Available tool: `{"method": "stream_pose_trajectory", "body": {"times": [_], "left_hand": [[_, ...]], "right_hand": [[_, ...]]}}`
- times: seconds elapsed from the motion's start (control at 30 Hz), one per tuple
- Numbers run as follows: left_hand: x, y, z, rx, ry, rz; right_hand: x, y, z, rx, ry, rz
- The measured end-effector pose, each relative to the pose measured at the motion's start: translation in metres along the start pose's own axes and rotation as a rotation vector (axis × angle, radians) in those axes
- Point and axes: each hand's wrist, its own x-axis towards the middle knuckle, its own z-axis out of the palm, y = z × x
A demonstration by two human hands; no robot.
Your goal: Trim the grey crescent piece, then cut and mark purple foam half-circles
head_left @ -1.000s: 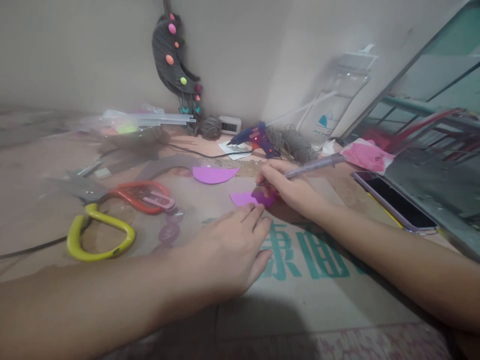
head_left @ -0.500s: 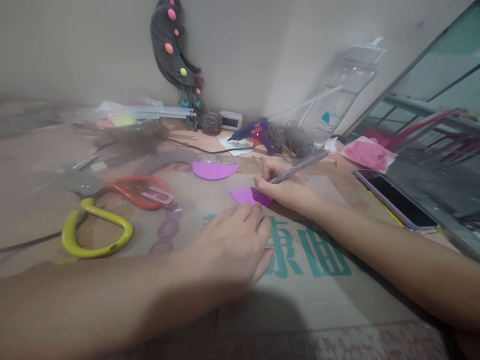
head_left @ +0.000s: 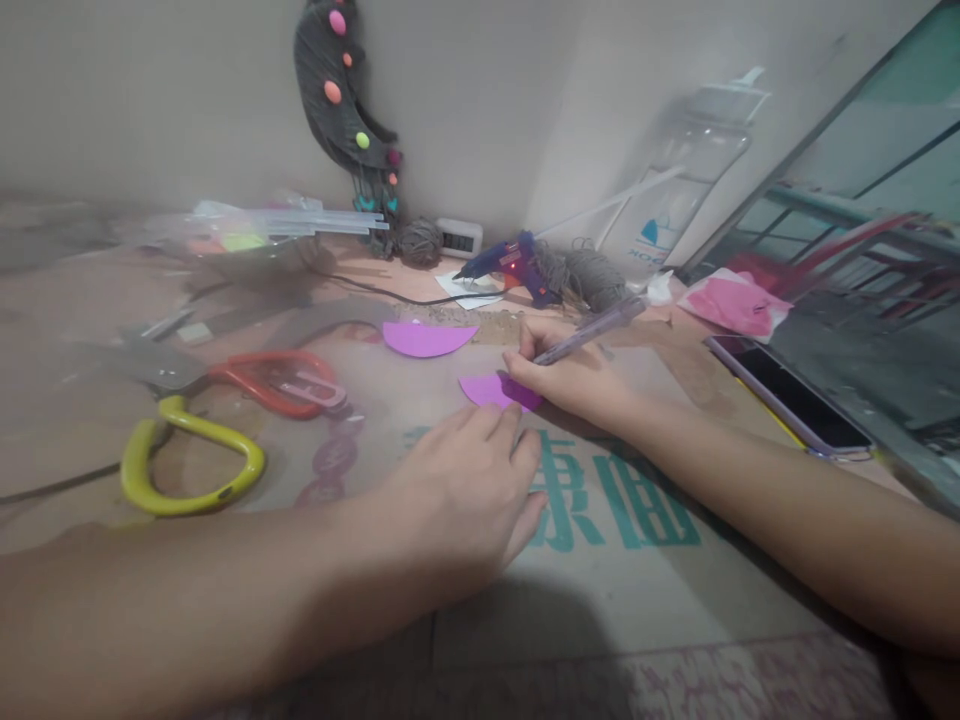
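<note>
My right hand (head_left: 559,372) is closed around a slim, see-through purple pen (head_left: 589,332), its tip hidden behind my fingers. Under that hand lies a small purple half-round paper piece (head_left: 487,388) on the cardboard (head_left: 630,610). The fingertips of my left hand (head_left: 472,480) press on the near edge of the same piece; those fingers are stretched out and hold nothing. A second purple half-round paper piece (head_left: 429,339) lies just beyond, to the left, touched by neither hand.
Scissors (head_left: 191,455) with red and yellow handles lie at left. Behind are a glue gun (head_left: 517,268) with a lit red light, grey yarn (head_left: 592,280), a clear bottle (head_left: 682,190) and a bowl (head_left: 255,262) holding sticks. A phone (head_left: 791,395) lies at right.
The pen's upper end has tipped slightly down and left in my right hand. My left hand stays on the paper; the whole view has shifted a little.
</note>
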Motion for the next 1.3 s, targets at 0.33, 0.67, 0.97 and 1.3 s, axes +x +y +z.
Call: {"method": "stream_pose_trajectory", "body": {"times": [0.33,0.67,0.97,1.3], "left_hand": [[-0.001,-0.0006,0.0011,-0.01,0.012,0.008],[-0.0008,-0.0005,-0.0001,0.004,0.001,0.009],[0.0001,0.0004,0.0003,0.027,0.018,0.01],[-0.0011,-0.0004,0.0032,0.034,0.04,0.016]], "right_hand": [[0.0001,0.0006,-0.0011,-0.023,-0.01,-0.016],[-0.0013,-0.0045,-0.0027,-0.005,-0.034,0.033],[-0.0023,-0.0048,-0.0037,-0.001,-0.061,0.052],[-0.0057,-0.0028,-0.0037,0.031,-0.009,0.045]]}}
